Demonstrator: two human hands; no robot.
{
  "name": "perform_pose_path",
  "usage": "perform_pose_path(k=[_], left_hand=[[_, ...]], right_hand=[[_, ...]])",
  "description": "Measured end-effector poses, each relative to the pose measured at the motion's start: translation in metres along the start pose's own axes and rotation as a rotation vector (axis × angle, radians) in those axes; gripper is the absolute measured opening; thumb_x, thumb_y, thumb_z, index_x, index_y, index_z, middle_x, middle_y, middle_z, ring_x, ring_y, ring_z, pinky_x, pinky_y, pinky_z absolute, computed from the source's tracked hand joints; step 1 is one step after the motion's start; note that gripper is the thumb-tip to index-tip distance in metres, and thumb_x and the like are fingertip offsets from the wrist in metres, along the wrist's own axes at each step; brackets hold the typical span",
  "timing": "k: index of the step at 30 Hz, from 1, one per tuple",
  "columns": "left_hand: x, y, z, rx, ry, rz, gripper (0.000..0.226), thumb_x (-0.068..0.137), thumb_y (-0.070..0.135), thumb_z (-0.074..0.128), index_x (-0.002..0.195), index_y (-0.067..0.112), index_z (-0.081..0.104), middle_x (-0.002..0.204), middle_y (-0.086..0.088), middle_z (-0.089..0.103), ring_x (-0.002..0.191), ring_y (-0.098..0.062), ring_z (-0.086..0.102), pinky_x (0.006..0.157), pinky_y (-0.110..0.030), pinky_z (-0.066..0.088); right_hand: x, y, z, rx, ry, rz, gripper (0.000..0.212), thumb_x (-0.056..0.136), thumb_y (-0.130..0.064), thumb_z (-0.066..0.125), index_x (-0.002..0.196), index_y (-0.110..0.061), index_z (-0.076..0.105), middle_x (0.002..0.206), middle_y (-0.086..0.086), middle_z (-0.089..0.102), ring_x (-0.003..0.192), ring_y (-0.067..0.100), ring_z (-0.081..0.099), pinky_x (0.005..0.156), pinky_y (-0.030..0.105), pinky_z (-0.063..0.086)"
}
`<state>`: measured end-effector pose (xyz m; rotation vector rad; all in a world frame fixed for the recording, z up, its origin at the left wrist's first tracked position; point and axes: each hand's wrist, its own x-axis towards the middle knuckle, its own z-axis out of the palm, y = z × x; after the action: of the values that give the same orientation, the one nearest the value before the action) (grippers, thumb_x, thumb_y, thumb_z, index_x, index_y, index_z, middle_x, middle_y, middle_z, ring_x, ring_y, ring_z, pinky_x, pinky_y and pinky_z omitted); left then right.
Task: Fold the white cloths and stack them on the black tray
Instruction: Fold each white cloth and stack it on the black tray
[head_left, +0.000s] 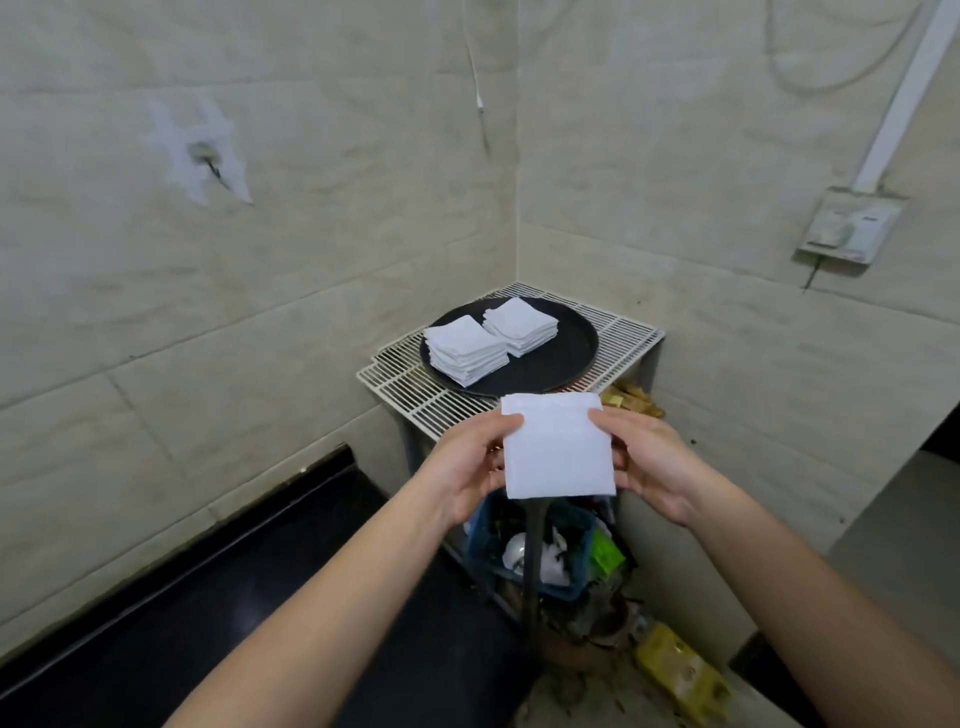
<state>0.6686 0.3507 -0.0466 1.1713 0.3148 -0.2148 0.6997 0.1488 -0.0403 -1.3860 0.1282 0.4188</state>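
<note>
Left hand (467, 467) and right hand (649, 462) pinching folded white cloth (558, 447), two cloth stacks (465, 345) on black tray (563, 358)

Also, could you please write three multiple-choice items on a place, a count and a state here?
1. Where does the black tray sit? A) on the white wire rack B) in a sink C) on a wooden chair
2. How many stacks of folded cloths lie on the tray? A) one B) two C) four
3. How is the held cloth? A) crumpled B) folded flat C) rolled up
Answers: 1 A: rack bars show around the tray. 2 B: left stack and right stack sit side by side. 3 B: left hand and right hand pinch its flat sides.
</note>
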Motion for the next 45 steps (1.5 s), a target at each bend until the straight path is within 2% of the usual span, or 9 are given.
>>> perform_pose_path(k=[7,12,16,19,24,32,35,39,45], left_hand=[[0.079,0.013,0.021,0.048,0.08,0.048,0.022,0.09,0.014,0.067,0.111,0.008,0.072,0.101,-0.008,0.07,0.09,-0.024,0.056,0.066,-0.031,0.052],[0.136,0.032,0.038,0.067,0.221,0.094,0.021,0.092,0.012,0.065,0.112,0.007,0.069,0.097,-0.008,0.073,0.076,-0.015,0.066,0.057,-0.026,0.054],[0.183,0.052,0.054,0.082,0.349,0.126,0.024,0.092,0.015,0.067,0.114,0.005,0.067,0.102,-0.012,0.076,0.084,-0.022,0.071,0.071,-0.037,0.058],[0.206,0.064,0.055,0.042,0.435,0.125,0.028,0.091,0.014,0.068,0.117,0.005,0.064,0.106,-0.012,0.075,0.094,-0.027,0.071,0.087,-0.044,0.058],[0.232,0.078,0.041,-0.031,0.571,0.115,0.026,0.089,0.009,0.069,0.114,0.004,0.064,0.106,-0.013,0.075,0.087,-0.023,0.072,0.071,-0.034,0.058],[0.283,0.099,0.03,-0.04,0.632,0.142,0.019,0.089,-0.001,0.064,0.108,0.001,0.067,0.09,-0.009,0.075,0.074,-0.021,0.07,0.062,-0.03,0.057],[0.302,0.102,0.03,0.03,0.626,0.155,0.014,0.089,-0.004,0.063,0.101,-0.001,0.068,0.094,-0.013,0.073,0.076,-0.024,0.067,0.065,-0.031,0.06],[0.324,0.102,0.026,0.063,0.727,0.156,0.022,0.085,-0.004,0.068,0.093,0.012,0.055,0.093,-0.015,0.065,0.072,-0.025,0.063,0.067,-0.035,0.063],[0.341,0.098,0.017,0.176,0.784,0.172,0.024,0.084,-0.006,0.069,0.094,0.006,0.053,0.086,-0.014,0.061,0.065,-0.024,0.062,0.063,-0.037,0.062]], right_hand=[[0.102,-0.021,-0.034,-0.09,-0.042,0.01,0.027,0.099,-0.027,0.062,0.123,-0.017,0.067,0.112,0.005,0.075,0.105,0.025,0.07,0.09,0.043,0.057],[0.182,-0.053,-0.046,-0.062,-0.176,0.016,0.02,0.1,-0.019,0.061,0.118,-0.015,0.067,0.108,0.008,0.077,0.103,0.026,0.072,0.091,0.045,0.058],[0.25,-0.088,-0.058,-0.101,-0.311,0.063,0.018,0.099,-0.023,0.062,0.116,-0.019,0.065,0.104,0.003,0.078,0.098,0.021,0.074,0.093,0.044,0.058],[0.291,-0.101,-0.053,-0.127,-0.391,0.113,0.032,0.098,-0.026,0.063,0.129,-0.017,0.061,0.113,0.004,0.075,0.104,0.023,0.072,0.095,0.045,0.056],[0.343,-0.107,-0.032,-0.191,-0.482,0.132,0.036,0.098,-0.021,0.062,0.134,-0.015,0.06,0.112,0.005,0.075,0.102,0.021,0.073,0.083,0.039,0.059],[0.401,-0.124,-0.012,-0.311,-0.457,0.041,0.019,0.099,-0.013,0.059,0.114,-0.021,0.068,0.107,0.003,0.074,0.1,0.02,0.07,0.086,0.036,0.057],[0.422,-0.123,-0.011,-0.419,-0.421,-0.009,0.03,0.098,-0.015,0.061,0.127,-0.019,0.063,0.114,0.003,0.071,0.106,0.022,0.068,0.094,0.043,0.056],[0.441,-0.121,-0.009,-0.472,-0.359,-0.031,0.038,0.094,-0.015,0.064,0.132,-0.019,0.061,0.116,0.005,0.069,0.103,0.021,0.067,0.082,0.035,0.056],[0.455,-0.118,-0.005,-0.474,-0.312,-0.071,0.03,0.093,-0.016,0.067,0.122,-0.022,0.066,0.117,0.002,0.069,0.101,0.017,0.065,0.075,0.028,0.049]])
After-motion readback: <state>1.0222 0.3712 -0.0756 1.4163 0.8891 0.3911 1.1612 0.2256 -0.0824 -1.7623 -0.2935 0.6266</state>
